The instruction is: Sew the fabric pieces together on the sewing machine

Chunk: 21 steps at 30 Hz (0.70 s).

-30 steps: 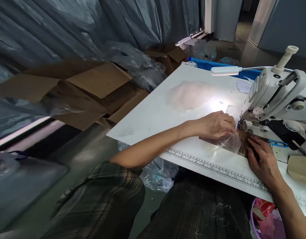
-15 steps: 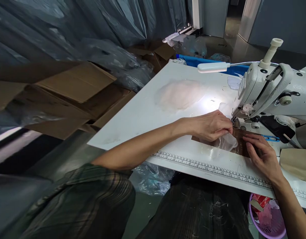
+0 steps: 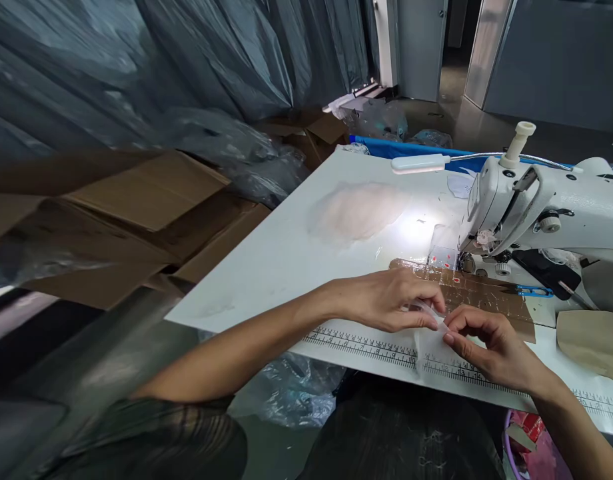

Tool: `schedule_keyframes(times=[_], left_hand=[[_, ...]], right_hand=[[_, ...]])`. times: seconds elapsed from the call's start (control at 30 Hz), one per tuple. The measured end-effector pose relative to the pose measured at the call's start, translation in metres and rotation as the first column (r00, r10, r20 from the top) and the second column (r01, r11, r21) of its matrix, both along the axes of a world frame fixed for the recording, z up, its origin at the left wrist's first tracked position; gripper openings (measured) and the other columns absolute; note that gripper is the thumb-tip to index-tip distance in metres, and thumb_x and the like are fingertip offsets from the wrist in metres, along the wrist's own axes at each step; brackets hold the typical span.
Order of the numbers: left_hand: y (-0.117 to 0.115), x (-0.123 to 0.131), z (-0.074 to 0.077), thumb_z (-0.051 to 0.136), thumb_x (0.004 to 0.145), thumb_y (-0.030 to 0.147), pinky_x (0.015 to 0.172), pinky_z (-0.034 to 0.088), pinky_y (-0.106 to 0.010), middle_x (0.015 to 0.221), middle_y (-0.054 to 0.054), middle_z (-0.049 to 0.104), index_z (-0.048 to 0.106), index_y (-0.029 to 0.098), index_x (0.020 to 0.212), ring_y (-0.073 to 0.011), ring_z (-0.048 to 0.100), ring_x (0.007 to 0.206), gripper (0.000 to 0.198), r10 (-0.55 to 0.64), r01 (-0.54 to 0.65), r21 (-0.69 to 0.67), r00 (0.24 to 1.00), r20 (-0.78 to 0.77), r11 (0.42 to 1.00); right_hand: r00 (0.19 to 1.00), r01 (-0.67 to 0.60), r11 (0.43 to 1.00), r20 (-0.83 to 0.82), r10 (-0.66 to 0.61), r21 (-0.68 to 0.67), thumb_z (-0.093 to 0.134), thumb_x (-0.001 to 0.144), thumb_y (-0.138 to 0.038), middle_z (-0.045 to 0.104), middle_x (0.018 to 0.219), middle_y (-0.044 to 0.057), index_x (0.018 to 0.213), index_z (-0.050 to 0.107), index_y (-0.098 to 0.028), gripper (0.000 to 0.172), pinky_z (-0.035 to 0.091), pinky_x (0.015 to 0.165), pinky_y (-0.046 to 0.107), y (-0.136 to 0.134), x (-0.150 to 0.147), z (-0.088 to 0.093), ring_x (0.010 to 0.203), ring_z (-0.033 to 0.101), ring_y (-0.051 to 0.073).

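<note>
Between my two hands is a small piece of thin, white sheer fabric (image 3: 426,347), its lower part hanging over the printed ruler (image 3: 366,345) along the table's front edge. My left hand (image 3: 404,300) pinches its upper left edge. The thumb and forefinger of my right hand (image 3: 486,337) close on its upper right edge. Just behind them lies a brown taped strip (image 3: 501,300) on the machine bed. The white sewing machine (image 3: 516,207) stands behind, its needle area above the strip. Blue thread snips (image 3: 535,291) rest to the right of the needle.
A pale heap of sheer fabric (image 3: 359,210) lies on the white table (image 3: 266,267). A lamp (image 3: 420,164) shines beside the machine. Brown paper (image 3: 589,340) lies at the right. Open cardboard boxes (image 3: 151,190) stand at the left, and a purple basket (image 3: 511,447) holds scraps below.
Both hands have come away from the needle area towards the front edge, with the sheer fabric. My right hand has left the brown strip and now grips the fabric. The view has shifted slightly.
</note>
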<state>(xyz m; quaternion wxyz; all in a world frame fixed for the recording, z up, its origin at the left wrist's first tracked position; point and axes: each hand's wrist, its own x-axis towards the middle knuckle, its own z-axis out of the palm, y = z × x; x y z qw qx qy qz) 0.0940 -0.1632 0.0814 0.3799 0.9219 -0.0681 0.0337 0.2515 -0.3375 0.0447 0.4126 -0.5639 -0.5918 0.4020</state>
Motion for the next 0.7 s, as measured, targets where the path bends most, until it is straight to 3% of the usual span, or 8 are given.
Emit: schedule_keyframes(times=[0.13, 0.2, 0.27, 0.37, 0.4, 0.47, 0.6, 0.7], left_hand=[[0.015, 0.004, -0.004, 0.054, 0.096, 0.031, 0.066, 0.046, -0.02, 0.082, -0.002, 0.071, 0.067, 0.016, 0.089, -0.0103, 0.063, 0.074, 0.021, 0.155, -0.157, -0.057, 0.987, -0.051, 0.986], [0.023, 0.018, -0.008, 0.052, 0.096, 0.03, 0.062, 0.042, -0.021, 0.078, -0.001, 0.069, 0.067, 0.016, 0.089, -0.0107, 0.061, 0.069, 0.023, 0.216, -0.208, 0.087, 0.973, -0.086, 0.974], [0.033, 0.037, -0.013, 0.052, 0.095, 0.029, 0.06, 0.038, -0.023, 0.07, -0.001, 0.065, 0.067, 0.015, 0.084, -0.0123, 0.058, 0.064, 0.023, 0.253, -0.201, 0.359, 0.962, -0.104, 0.912], [0.048, 0.071, -0.023, 0.053, 0.092, 0.027, 0.071, 0.043, -0.029, 0.087, -0.009, 0.065, 0.067, 0.014, 0.084, -0.019, 0.061, 0.078, 0.02, 0.285, -0.163, 0.608, 0.952, -0.109, 0.777], [0.054, 0.081, -0.026, 0.055, 0.091, 0.03, 0.078, 0.044, -0.032, 0.098, -0.011, 0.065, 0.067, 0.014, 0.09, -0.0218, 0.062, 0.086, 0.021, 0.285, -0.168, 0.623, 0.954, -0.093, 0.764], [0.067, 0.098, -0.032, 0.061, 0.088, 0.041, 0.09, 0.044, -0.038, 0.115, -0.014, 0.061, 0.065, 0.015, 0.108, -0.0267, 0.06, 0.102, 0.033, 0.257, -0.16, 0.592, 0.963, -0.083, 0.79], [0.09, 0.111, -0.042, 0.071, 0.08, 0.052, 0.102, 0.04, -0.042, 0.127, -0.015, 0.058, 0.059, 0.015, 0.121, -0.0303, 0.053, 0.119, 0.056, 0.225, -0.163, 0.548, 0.973, -0.048, 0.821], [0.091, 0.098, -0.046, 0.067, 0.086, 0.041, 0.098, 0.045, -0.038, 0.137, -0.018, 0.052, 0.057, 0.015, 0.125, -0.0272, 0.054, 0.121, 0.048, 0.197, -0.232, 0.504, 0.973, 0.123, 0.832]], right_hand=[[0.988, 0.034, 0.981, -0.139, -0.062, -0.194, 0.052, 0.091, -0.058, 0.061, 0.064, 0.0, 0.08, 0.056, -0.019, 0.04, 0.041, 0.05, 0.022, 0.005, 0.001, -0.01, 0.055, 0.053, 0.01], [0.991, 0.087, 0.971, -0.083, -0.108, -0.224, 0.049, 0.091, -0.059, 0.061, 0.063, 0.0, 0.082, 0.053, -0.02, 0.041, 0.04, 0.047, 0.023, 0.015, 0.004, -0.015, 0.051, 0.054, 0.011], [0.969, 0.191, 0.968, 0.189, -0.16, -0.161, 0.046, 0.093, -0.05, 0.062, 0.065, 0.002, 0.077, 0.052, -0.021, 0.034, 0.04, 0.049, 0.025, 0.028, 0.008, -0.019, 0.053, 0.057, 0.013], [0.681, 0.354, 0.932, 0.661, -0.315, 0.08, 0.049, 0.092, -0.036, 0.063, 0.068, 0.005, 0.075, 0.054, -0.021, 0.023, 0.038, 0.051, 0.028, 0.042, 0.014, -0.027, 0.058, 0.058, 0.018], [0.58, 0.368, 0.915, 0.73, -0.363, 0.163, 0.051, 0.091, -0.035, 0.065, 0.071, 0.007, 0.079, 0.056, -0.021, 0.02, 0.038, 0.051, 0.029, 0.045, 0.016, -0.03, 0.059, 0.059, 0.02], [0.488, 0.332, 0.897, 0.761, -0.428, 0.291, 0.052, 0.092, -0.034, 0.068, 0.084, 0.01, 0.091, 0.061, -0.02, 0.017, 0.042, 0.053, 0.03, 0.048, 0.02, -0.037, 0.065, 0.061, 0.021], [0.535, 0.209, 0.887, 0.712, -0.456, 0.411, 0.047, 0.095, -0.031, 0.067, 0.101, 0.013, 0.113, 0.065, -0.02, 0.028, 0.052, 0.066, 0.034, 0.047, 0.03, -0.052, 0.079, 0.064, 0.022], [0.555, 0.198, 0.879, 0.689, -0.466, 0.435, 0.044, 0.097, -0.032, 0.066, 0.098, 0.013, 0.113, 0.069, -0.019, 0.032, 0.055, 0.071, 0.036, 0.045, 0.033, -0.059, 0.082, 0.064, 0.023]])
